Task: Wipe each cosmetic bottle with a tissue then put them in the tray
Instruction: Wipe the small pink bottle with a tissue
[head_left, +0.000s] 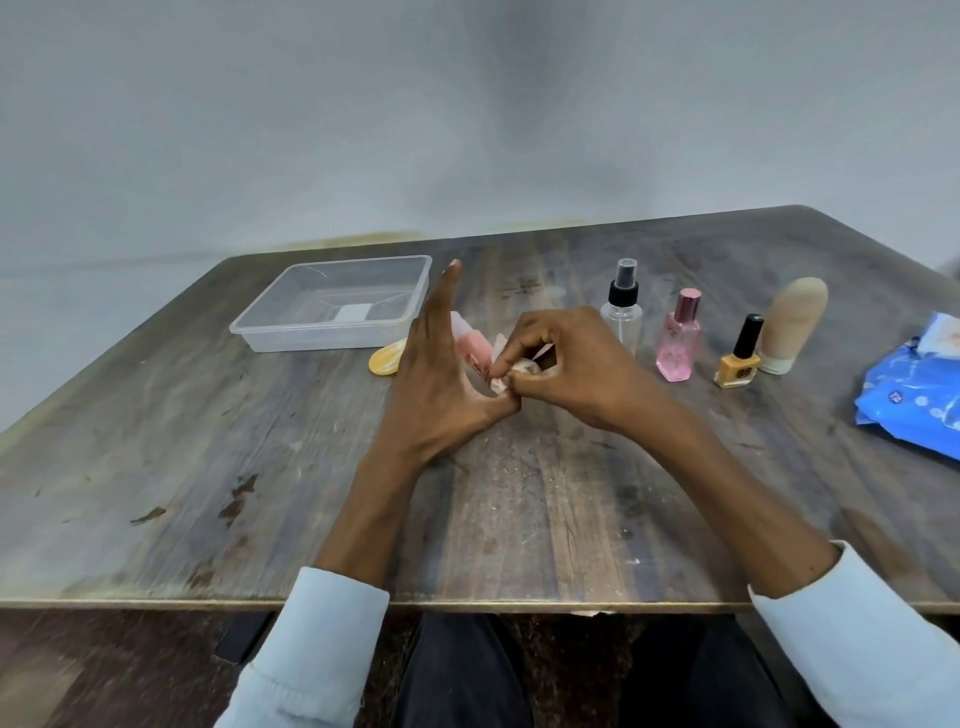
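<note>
1. Fingers (524, 338) of the right hand (582, 364) are curled and pinch a small crumpled tissue (501, 195), pale and bunched, at the middle of the surface (208, 493).
2. Left hand (441, 374) stands on edge with its fingers straight and pointing away; its thumb reaches across to touch the tissue and the right fingertips. Whether it grips anything I cannot tell.
3. Between the two hands lies a pink bottle (470, 345) with a lighter cap end, tilted on its side and partly hidden by the left hand.
4. Clear plastic tray (332, 332) sits on the far left of the surface, holding only a small white label on its floor.
5. Just in front of the tray, beside the left hand, lies a yellow oval item (383, 358).
6. To the right stand, upright and in a row, a clear spray bottle (622, 306) with a black pump, a pink perfume bottle (678, 338), a yellow nail polish (737, 358) with a black cap, and a beige tube (792, 325) on its white cap.
7. Blue wipes pack (914, 384) lies at the right edge.
</note>
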